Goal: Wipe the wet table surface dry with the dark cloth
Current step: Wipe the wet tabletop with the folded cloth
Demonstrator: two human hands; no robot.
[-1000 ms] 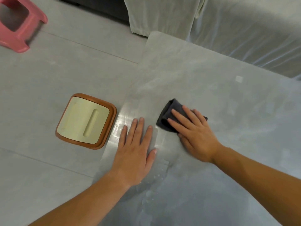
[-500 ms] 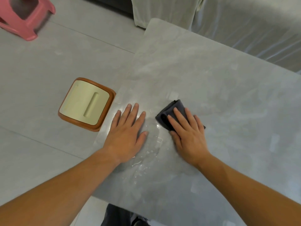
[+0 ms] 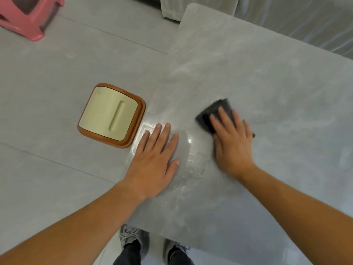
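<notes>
Pressing the folded dark cloth (image 3: 212, 113) flat-fingered, the right hand (image 3: 233, 144) is sitting just right of wet streaks (image 3: 193, 169) flanking the flat left hand (image 3: 154, 161).

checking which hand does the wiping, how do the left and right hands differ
The left hand lies flat on the bare table near its edge; the right hand presses on the cloth. The left hand looks sharp; the right hand is slightly blurred. Both are palm down with straight fingers.
</notes>
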